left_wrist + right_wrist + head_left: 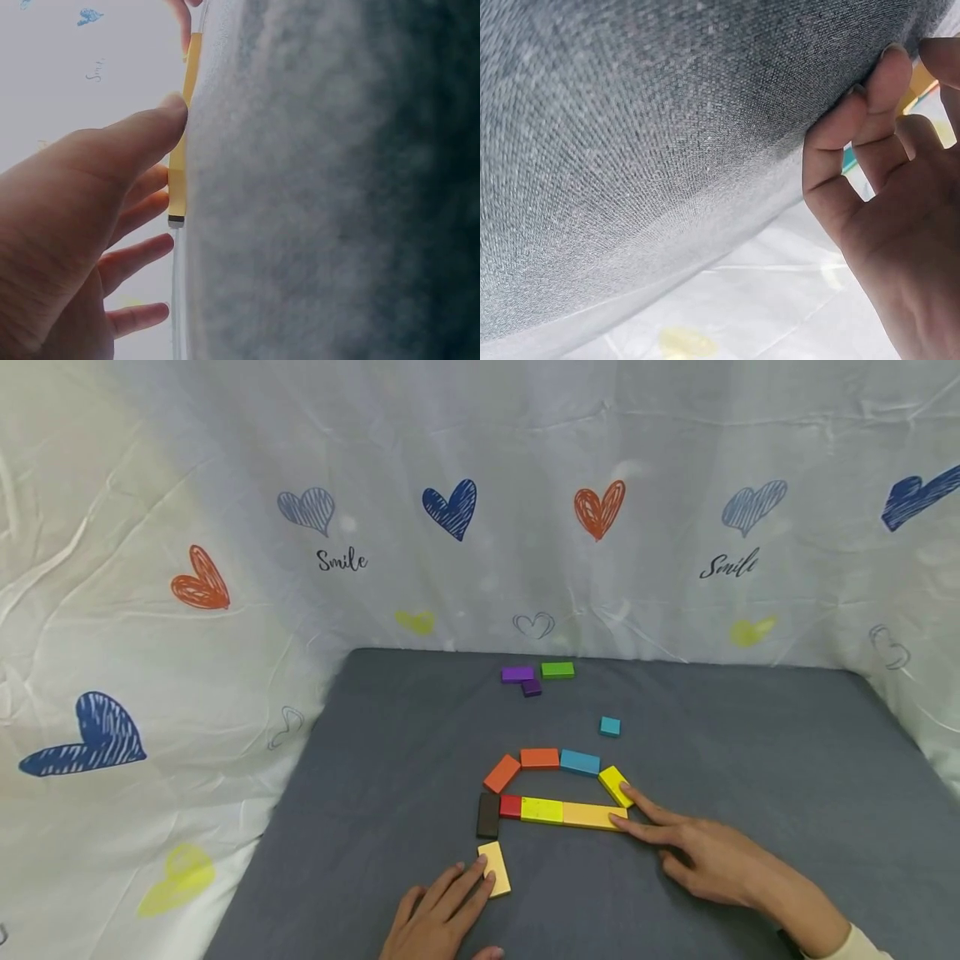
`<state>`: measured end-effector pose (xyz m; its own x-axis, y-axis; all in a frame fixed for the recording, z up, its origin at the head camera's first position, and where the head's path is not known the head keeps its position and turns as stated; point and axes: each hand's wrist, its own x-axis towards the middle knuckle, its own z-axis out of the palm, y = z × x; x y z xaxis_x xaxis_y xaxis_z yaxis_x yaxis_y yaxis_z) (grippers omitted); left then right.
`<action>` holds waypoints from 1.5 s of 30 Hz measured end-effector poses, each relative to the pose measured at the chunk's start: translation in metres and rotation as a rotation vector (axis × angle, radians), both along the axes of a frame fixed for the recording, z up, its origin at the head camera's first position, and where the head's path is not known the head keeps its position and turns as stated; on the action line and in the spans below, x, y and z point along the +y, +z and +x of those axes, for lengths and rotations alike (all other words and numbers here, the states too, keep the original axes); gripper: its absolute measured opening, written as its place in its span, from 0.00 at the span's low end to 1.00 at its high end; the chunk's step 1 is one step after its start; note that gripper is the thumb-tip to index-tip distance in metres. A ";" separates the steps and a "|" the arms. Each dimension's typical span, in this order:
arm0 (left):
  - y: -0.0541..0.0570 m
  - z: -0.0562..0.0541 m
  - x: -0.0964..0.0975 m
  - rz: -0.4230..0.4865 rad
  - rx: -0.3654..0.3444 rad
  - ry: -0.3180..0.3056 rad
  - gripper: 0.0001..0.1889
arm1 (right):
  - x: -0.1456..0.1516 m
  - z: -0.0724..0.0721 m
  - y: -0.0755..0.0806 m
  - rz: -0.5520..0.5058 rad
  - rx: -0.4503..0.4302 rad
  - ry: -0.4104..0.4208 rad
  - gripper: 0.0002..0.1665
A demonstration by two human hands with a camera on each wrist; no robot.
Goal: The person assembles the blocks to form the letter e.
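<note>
"Two hands are in our view; how do we find the left hand (438, 910)?"

"We see its fingers relaxed and spread, the tips resting on a cream block (498, 869) that lies slightly askew on the grey cloth (360, 760), just on our side of the dark block (488, 816)."

"And the right hand (712, 860)?"

"We see two fingers stretched out: one tip touches the slanting yellow block (612, 783), the other the right end of the long tan block (588, 814)."

"How do we read the row?"

"Left to right we have the dark block, a red block (511, 807), a lime block (542, 811) and the tan block. Behind them, two orange blocks (540, 759), a blue block (580, 762) and the yellow block make an arch."

"Farther back?"

"We spot a teal block (610, 727) near the arch, then a purple block (517, 675), a dark purple block (532, 688) and a green block (557, 671)."
</note>
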<state>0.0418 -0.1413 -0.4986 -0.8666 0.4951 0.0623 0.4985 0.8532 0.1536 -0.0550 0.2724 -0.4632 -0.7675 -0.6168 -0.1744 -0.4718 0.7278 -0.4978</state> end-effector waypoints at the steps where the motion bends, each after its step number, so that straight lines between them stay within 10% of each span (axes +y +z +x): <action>1: 0.001 -0.001 0.000 0.001 -0.024 0.003 0.38 | 0.000 0.000 0.000 0.002 0.002 0.001 0.43; 28: 0.013 -0.011 -0.001 -0.011 -0.350 0.076 0.45 | 0.000 -0.001 0.000 -0.018 -0.027 -0.006 0.43; 45: 0.009 -0.013 -0.001 0.029 -0.407 0.070 0.47 | 0.001 -0.001 -0.002 -0.035 -0.022 0.000 0.44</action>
<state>0.0293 -0.1421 -0.4898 -0.8546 0.4375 -0.2797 0.3332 0.8752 0.3508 -0.0556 0.2730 -0.4649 -0.7640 -0.6224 -0.1697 -0.4601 0.7101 -0.5329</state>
